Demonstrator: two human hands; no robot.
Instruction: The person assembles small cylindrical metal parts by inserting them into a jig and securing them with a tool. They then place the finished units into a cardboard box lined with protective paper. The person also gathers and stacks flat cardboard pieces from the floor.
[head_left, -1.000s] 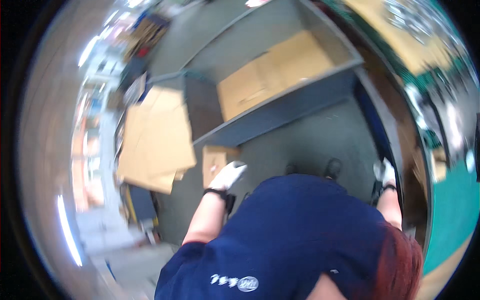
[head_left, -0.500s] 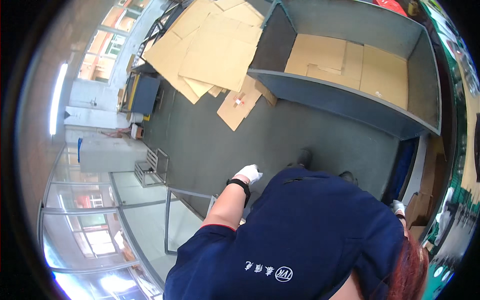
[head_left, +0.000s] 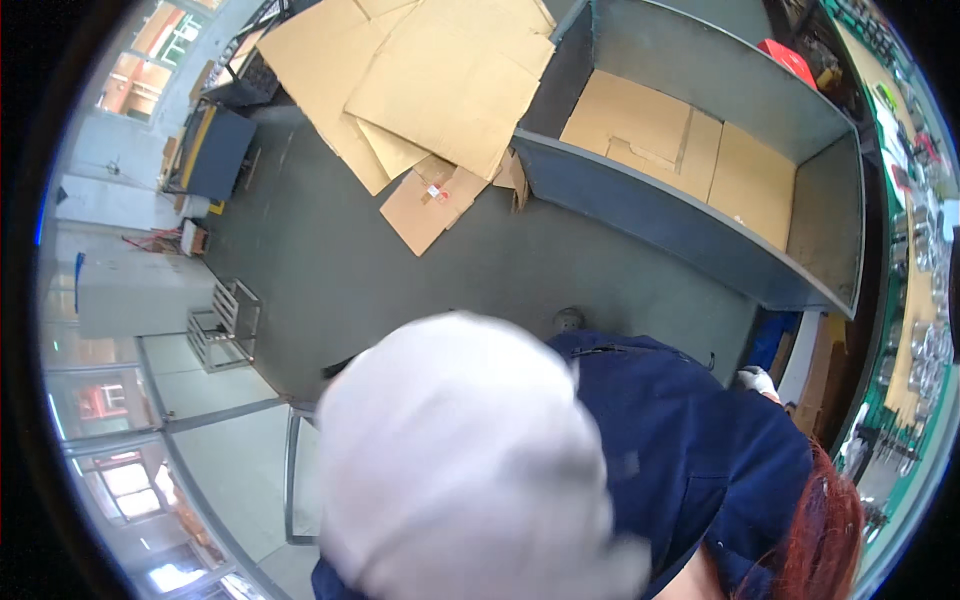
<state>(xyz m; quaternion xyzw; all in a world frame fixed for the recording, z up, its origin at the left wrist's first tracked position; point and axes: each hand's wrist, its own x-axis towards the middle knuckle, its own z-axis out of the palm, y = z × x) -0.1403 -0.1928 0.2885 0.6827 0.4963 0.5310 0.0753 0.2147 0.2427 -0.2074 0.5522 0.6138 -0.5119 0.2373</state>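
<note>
My left hand (head_left: 465, 450), in a white glove, is raised very close to the camera and fills the lower middle of the view. It is smeared by motion, its fingers do not show apart, and it covers part of my dark blue shirt (head_left: 655, 430). A bit of dark wristband (head_left: 338, 368) shows at its left. Down at my right side is my right hand (head_left: 757, 382), also white-gloved, nearest to a blue panel (head_left: 771, 340) and some upright brown cardboard (head_left: 822, 370). Its fingers are too small and hidden to read.
A long grey metal bin (head_left: 650, 225) lined with flat cardboard (head_left: 755, 190) stands ahead. Large cardboard sheets (head_left: 450, 85) lie to its left, with a smaller piece (head_left: 430, 210) on the floor. A metal frame stand (head_left: 225, 325) and glass partitions are at left; a cluttered green bench (head_left: 890, 365) runs along the right.
My left hand has come up from beside my body to just before the camera. The view has shifted a little, and my right hand stays low at my right side.
</note>
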